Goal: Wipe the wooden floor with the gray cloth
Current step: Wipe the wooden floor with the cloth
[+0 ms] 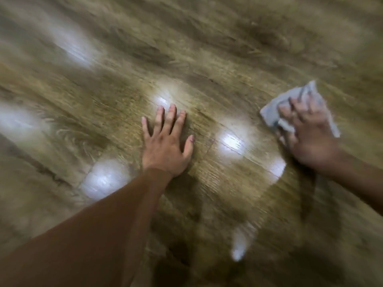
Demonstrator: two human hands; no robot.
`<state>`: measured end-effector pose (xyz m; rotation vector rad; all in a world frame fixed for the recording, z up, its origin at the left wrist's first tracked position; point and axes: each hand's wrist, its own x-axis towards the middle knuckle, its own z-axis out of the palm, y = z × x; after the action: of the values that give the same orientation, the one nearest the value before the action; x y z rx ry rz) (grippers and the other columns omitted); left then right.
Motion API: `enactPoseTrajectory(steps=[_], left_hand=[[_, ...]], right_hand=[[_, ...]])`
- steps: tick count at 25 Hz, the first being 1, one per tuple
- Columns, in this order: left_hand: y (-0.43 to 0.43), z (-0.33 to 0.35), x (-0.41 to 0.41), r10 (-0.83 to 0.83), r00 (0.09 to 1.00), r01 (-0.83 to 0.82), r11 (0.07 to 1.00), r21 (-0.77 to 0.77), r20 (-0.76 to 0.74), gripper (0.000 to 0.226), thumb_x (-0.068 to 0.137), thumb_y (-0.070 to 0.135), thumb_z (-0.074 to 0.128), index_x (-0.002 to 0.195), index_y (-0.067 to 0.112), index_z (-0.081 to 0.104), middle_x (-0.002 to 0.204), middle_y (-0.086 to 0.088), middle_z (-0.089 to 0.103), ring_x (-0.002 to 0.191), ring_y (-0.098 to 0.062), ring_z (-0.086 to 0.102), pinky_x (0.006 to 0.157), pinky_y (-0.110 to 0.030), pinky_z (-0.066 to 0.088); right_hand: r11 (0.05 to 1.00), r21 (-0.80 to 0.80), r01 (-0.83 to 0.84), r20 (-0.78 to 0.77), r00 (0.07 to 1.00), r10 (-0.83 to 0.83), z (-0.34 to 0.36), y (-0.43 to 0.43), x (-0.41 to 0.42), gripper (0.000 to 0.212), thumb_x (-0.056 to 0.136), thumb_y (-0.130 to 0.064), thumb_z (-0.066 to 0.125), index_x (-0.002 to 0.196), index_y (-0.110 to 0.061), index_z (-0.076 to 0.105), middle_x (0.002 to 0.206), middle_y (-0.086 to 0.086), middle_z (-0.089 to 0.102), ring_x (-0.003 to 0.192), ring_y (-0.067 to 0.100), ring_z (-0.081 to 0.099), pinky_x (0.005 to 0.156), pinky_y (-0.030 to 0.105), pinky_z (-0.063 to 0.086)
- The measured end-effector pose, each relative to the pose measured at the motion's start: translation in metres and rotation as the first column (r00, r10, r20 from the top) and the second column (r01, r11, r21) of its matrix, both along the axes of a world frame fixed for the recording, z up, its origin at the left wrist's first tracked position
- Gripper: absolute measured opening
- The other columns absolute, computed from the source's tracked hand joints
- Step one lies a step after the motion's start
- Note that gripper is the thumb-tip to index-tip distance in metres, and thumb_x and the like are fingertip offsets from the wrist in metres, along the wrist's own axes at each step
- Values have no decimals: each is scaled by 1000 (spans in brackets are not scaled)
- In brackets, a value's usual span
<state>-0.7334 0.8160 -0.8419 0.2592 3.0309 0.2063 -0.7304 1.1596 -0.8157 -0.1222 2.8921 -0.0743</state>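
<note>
Glare patch between left grip, splayed on floor, and right grip (blurred) flat on cloth

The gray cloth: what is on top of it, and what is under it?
The right hand lies on the cloth, covering its middle. The wooden floor is under it; that covered patch cannot be seen.

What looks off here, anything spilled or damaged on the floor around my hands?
Nothing stands out. The wooden floor shows no spill or damage; the bright patches look like light glare. The left hand lies flat on it, the right hand presses the gray cloth. Motion blur hides fine marks.
</note>
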Motion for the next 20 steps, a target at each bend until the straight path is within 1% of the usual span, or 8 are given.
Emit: enactPoseTrajectory(steps=[4,7,9,11,14,16,18,20], left_hand=[[0,-1,-3,-16,1000,16,1000,16,-1,70,94,54,34,156,24,26,166,-4,22,154,-29,10,121,-63,3],[3,13,-6,-21,995,22,1000,-3,93,72,94,53,32,159,23,22,167,-3,16,155,-29,7,120,-64,3],[1,15,0,-11,996,10,1000,9,94,72,94,53,31,159,24,20,168,-3,15,155,-29,6,120,-64,4],[2,16,-3,-22,998,21,1000,9,59,71,95,53,32,159,24,23,167,-3,17,155,-30,9,120,-63,4],[-12,4,-3,-35,999,38,996,79,-30,68,95,53,35,156,25,29,165,-3,24,154,-28,15,122,-59,5],[-19,-14,-5,-48,993,64,988,140,-110,66,95,55,38,155,28,32,164,1,27,154,-24,18,122,-57,7],[-32,-27,-4,-43,992,57,991,122,-118,70,93,58,39,157,31,28,165,7,24,154,-21,18,122,-56,9],[-34,-36,-8,-12,993,23,996,91,-116,72,92,59,40,157,34,25,166,9,22,154,-22,16,120,-60,13]], right_hand=[[999,-17,-51,25,998,52,-8,-37,37,68,89,-48,26,154,-28,22,164,9,9,151,32,-2,119,45,-4],[1000,14,-21,187,982,18,-1,-26,22,74,85,-59,11,153,-36,-7,164,3,-14,147,29,-22,118,46,-10],[986,-3,-167,213,963,164,0,-2,11,69,86,-63,4,146,-41,-23,160,1,-26,144,31,-30,121,52,-4],[928,5,-371,185,913,364,3,28,-8,67,96,-62,6,154,-33,-10,163,6,-13,148,35,-18,120,57,9],[805,-39,-592,162,791,589,-1,72,-52,67,99,-54,19,154,-16,28,162,15,17,149,40,8,118,58,17],[875,-12,-484,68,873,483,-3,110,-94,67,97,-50,22,152,-12,30,160,20,20,148,42,13,119,58,14],[983,-5,-185,4,983,185,-1,162,-141,70,94,-48,22,154,-11,22,161,22,14,149,40,7,122,52,5],[997,82,12,-26,1000,-10,8,201,-195,72,96,-50,20,155,-10,18,161,21,11,150,38,6,122,50,2]])
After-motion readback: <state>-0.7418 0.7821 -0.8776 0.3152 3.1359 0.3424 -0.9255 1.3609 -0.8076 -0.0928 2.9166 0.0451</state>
